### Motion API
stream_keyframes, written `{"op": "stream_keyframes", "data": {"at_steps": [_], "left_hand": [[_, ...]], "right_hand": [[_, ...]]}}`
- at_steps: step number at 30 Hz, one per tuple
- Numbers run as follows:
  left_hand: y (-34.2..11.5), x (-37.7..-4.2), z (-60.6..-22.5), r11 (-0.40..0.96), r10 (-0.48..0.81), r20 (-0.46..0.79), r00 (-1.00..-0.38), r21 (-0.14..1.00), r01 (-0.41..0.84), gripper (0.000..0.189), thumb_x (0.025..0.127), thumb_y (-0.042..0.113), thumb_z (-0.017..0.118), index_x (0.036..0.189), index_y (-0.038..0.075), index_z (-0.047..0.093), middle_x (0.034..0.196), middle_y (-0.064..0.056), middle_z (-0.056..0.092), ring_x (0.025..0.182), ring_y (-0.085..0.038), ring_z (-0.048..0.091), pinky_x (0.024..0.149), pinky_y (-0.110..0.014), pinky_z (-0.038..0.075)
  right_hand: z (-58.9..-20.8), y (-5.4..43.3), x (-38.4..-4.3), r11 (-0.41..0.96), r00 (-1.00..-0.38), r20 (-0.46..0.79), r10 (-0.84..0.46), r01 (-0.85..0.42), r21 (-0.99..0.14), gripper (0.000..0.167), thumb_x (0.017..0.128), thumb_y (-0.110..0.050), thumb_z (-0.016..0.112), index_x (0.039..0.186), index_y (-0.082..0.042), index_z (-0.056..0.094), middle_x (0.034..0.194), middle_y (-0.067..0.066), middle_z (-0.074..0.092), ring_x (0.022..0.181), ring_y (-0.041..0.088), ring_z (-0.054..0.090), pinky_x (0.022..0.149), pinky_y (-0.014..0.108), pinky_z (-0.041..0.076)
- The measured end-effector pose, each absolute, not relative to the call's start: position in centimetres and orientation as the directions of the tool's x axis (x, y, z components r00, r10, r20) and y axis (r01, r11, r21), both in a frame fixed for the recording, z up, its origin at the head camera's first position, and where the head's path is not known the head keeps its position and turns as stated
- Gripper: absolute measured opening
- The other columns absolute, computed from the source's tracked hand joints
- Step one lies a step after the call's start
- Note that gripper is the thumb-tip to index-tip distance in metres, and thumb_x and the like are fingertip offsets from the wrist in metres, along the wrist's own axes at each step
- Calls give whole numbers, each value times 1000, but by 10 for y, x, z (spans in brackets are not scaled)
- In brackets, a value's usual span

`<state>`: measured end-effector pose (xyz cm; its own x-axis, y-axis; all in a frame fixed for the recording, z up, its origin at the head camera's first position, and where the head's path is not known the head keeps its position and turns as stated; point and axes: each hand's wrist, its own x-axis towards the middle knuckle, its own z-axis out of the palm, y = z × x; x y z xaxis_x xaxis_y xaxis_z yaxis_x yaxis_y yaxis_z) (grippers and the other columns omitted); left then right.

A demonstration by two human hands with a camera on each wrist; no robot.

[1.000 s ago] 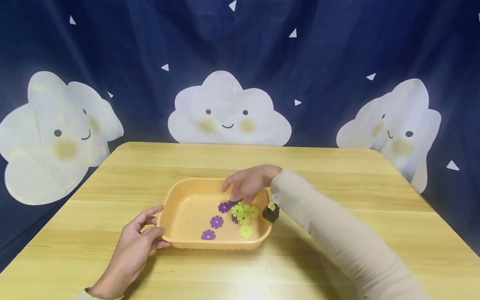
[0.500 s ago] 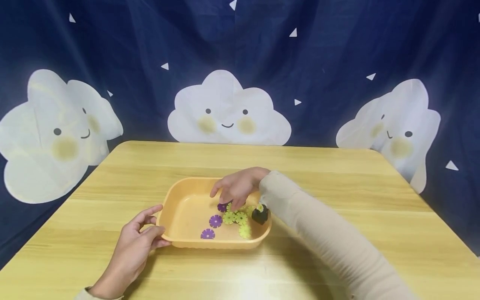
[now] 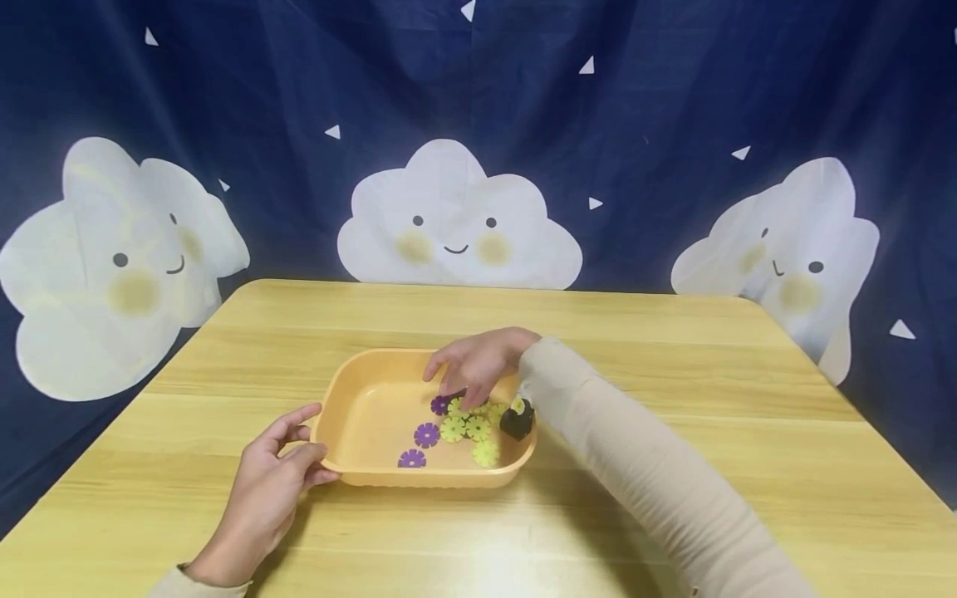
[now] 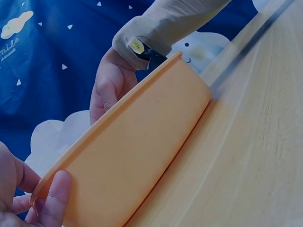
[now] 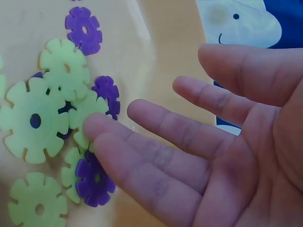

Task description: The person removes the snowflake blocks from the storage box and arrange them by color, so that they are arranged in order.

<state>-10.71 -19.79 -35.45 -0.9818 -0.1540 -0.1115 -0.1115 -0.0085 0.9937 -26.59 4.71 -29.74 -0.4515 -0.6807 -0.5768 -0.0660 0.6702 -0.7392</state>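
Note:
An orange plastic basin [image 3: 366, 432] stands on the table in the head view. My left hand [image 3: 265, 486] grips its left end, with the thumb on the outer wall in the left wrist view. Inside the basin, my right hand [image 3: 474, 363] reaches down from the far side over flower-shaped plastic discs. Several yellow-green discs [image 5: 52, 106] lie heaped with purple ones, and a purple disc [image 5: 87, 177] overlaps a yellow one by the fingertips. In the right wrist view the fingers [image 5: 147, 182] are fairly straight and spread, two tips right at the heap, gripping nothing.
Two purple discs, one of them a purple disc [image 3: 411, 459] close to the near wall, lie apart from the heap. The basin rests on a wood-grain table [image 3: 613, 531]. A dark blue curtain [image 3: 635, 124] with cloud prints hangs behind.
My right hand has moved left and slightly down over the heap, and yellow discs have shifted left. The left hand keeps its grip on the basin.

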Motion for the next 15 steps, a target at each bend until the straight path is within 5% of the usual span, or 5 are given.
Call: {"op": "stream_keyframes", "data": {"at_steps": [7, 15], "left_hand": [[-198, -107, -354, 7, -159, -119, -980, 992, -122, 56, 90, -14, 45, 144, -2, 36, 107, -8, 26, 63, -12, 56, 66, -27, 62], [-198, -109, -356, 3, -150, -122, -981, 992, -124, 56, 90, -14, 45, 144, -2, 36, 107, -7, 26, 64, -12, 57, 66, -28, 62]], "right_hand": [[-300, 41, -263, 626, -407, -541, -736, -108, -772, 58, 93, 7, 52, 146, -8, 35, 141, 18, 41, 116, 34, 56, 96, 39, 54], [-298, 45, -270, 599, -446, -467, -763, -219, -770, 59, 87, 7, 60, 142, -4, 42, 132, 16, 50, 118, 27, 54, 96, 34, 53]]}}
